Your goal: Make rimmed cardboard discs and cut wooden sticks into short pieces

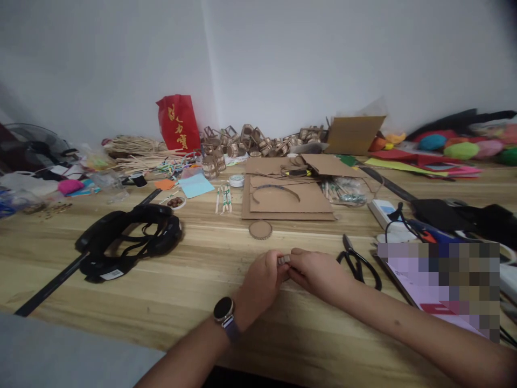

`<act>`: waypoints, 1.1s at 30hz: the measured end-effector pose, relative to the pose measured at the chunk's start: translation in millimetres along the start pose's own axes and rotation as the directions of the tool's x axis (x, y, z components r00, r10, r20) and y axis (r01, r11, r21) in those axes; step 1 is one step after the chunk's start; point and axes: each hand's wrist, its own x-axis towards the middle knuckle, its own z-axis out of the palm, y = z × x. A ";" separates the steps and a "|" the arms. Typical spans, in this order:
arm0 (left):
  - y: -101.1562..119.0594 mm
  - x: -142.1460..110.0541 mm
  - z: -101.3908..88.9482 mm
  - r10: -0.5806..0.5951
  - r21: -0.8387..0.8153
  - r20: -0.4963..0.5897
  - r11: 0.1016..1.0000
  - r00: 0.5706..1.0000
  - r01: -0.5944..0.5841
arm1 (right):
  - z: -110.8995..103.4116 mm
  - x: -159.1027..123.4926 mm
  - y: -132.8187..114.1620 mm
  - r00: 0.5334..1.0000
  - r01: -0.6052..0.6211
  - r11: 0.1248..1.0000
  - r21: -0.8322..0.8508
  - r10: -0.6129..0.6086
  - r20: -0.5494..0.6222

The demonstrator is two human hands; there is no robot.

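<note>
The fingers of both hands meet above the near part of the desk (194,291), grasping a small piece of cardboard strip (284,260) between them. The left hand (260,277), with a watch (224,308) on its wrist, pinches the strip's left end; the right hand (321,274) closes on it from the other side, palm turned down. The fingertips under the strip are mostly hidden, so how they press there I cannot tell.

Just beyond the fingers and slightly to their left, a round cardboard disc (260,230) with a ridged edge lies flat. Farther out, straight ahead of the fingers, are stacked cardboard sheets (291,208) with a curved strip (278,188) resting on top. To the right of the fingers, near the right wrist, lies a pair of black-handled cutters (357,265).

Well to the left of the fingers sits a black headset (165,237). Ahead and to the left come small bundles of sticks (224,200), a dish of brown beads (175,202) and a sheet of blue paper (196,185). Farthest from the fingers, along the wall, small woven baskets (262,144) are heaped beside an upright red bag (177,124).
</note>
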 end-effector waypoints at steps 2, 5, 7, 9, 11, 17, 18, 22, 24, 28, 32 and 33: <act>-1.4 1.8 0.0 0.025 0.115 0.058 0.993 0.998 -0.032 | 1.9 0.2 4.0 1.000 0.008 0.998 0.066 -0.008 -0.008; -2.4 3.5 -1.8 0.042 0.233 0.114 0.970 0.993 -0.068 | 6.5 1.2 11.4 0.999 0.045 0.981 0.191 -0.038 -0.037; -2.3 4.0 -3.8 0.058 0.268 0.125 0.959 0.991 -0.090 | 9.3 1.5 15.7 0.996 0.082 0.964 0.254 -0.068 -0.063; -1.1 4.2 -6.3 0.080 0.313 0.143 0.942 0.987 -0.121 | 10.5 0.9 18.7 0.992 0.116 0.948 0.296 -0.094 -0.086; 1.2 4.4 -9.3 0.094 0.374 0.167 0.915 0.981 -0.152 | 9.2 -0.3 20.7 0.989 0.142 0.929 0.341 -0.117 -0.092; 9.5 4.0 -20.5 0.062 0.481 0.247 0.859 0.967 -0.178 | -3.3 -2.3 29.0 0.997 0.077 0.902 0.425 -0.078 -0.015; 10.2 3.9 -22.2 0.054 0.499 0.263 0.847 0.963 -0.184 | -5.1 -2.2 31.2 0.998 0.054 0.907 0.417 -0.060 0.003; 10.3 4.5 -26.0 0.064 0.526 0.281 0.825 0.957 -0.210 | -8.6 -0.6 39.6 0.998 0.020 0.908 0.420 -0.046 0.051; 9.8 5.4 -26.8 0.069 0.513 0.297 0.830 0.952 -0.220 | -8.6 1.2 42.5 0.997 0.013 0.899 0.438 -0.047 0.067; 10.9 7.1 -29.0 0.062 0.504 0.328 0.832 0.943 -0.231 | -5.5 7.6 45.9 0.995 0.016 0.841 0.541 -0.065 0.071; 13.4 7.5 -31.7 0.036 0.510 0.338 0.833 0.941 -0.215 | -4.4 13.0 44.1 0.993 0.019 0.769 0.639 -0.087 0.075; 13.8 7.4 -32.2 0.039 0.508 0.336 0.834 0.941 -0.216 | -5.2 13.5 42.5 0.993 0.018 0.762 0.647 -0.092 0.081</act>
